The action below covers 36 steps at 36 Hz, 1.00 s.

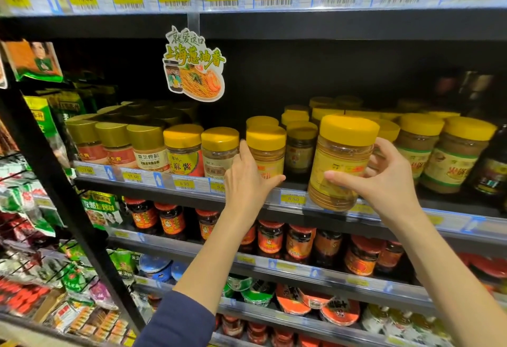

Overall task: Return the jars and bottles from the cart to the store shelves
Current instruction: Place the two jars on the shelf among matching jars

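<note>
The big jar point(341, 162), clear plastic with a yellow lid and brownish paste inside, is in the air in front of the shelf point(299, 195), tilted a little, its base level with the price strip and not yet resting on the board. The right hand point(384, 179) has it, thumb across the front label and fingers curled round the far side. Just behind and to the right stand jars point(450, 154) with the same yellow lid and similar size, so that row looks like its place.

The left hand point(247, 179) is wrapped loosely round a smaller yellow-lidded jar point(266, 151) that stands on the front edge of the shelf, fingers behind it and thumb under its front; whether it grips or only steadies or nudges it, I cannot tell. Between this small jar and the big one there is a gap, with a darker jar point(300, 149) set further back.

As for progress: one jar is on its way in, not yet set down. The cart is out of view, so how many jars and bottles are left cannot be judged. The shelf looks well stocked, with gold-lidded jars point(118, 140) to the left, red-lidded jars point(170, 220) on the shelf below, and a hanging sign point(194, 63) above.
</note>
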Tool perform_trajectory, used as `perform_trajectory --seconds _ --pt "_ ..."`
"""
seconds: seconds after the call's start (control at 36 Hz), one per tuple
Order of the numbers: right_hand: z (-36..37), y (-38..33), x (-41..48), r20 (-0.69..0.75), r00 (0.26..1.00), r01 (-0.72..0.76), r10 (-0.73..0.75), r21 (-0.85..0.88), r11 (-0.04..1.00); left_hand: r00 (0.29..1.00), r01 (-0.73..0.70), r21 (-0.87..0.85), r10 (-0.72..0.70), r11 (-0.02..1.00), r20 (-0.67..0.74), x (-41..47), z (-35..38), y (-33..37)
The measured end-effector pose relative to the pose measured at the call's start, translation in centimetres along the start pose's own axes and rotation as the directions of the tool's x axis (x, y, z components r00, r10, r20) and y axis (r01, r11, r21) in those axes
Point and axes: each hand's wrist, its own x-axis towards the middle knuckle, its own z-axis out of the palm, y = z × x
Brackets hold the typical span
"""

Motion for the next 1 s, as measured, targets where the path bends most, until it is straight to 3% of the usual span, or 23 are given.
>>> perform_trajectory --seconds 1.0 --pt "1.4 0.2 0.4 -0.021 1.0 0.013 -0.013 0.018 1.0 0.991 -0.013 0.355 -0.035 0.935 0.128 1.2 -2.3 0.8"
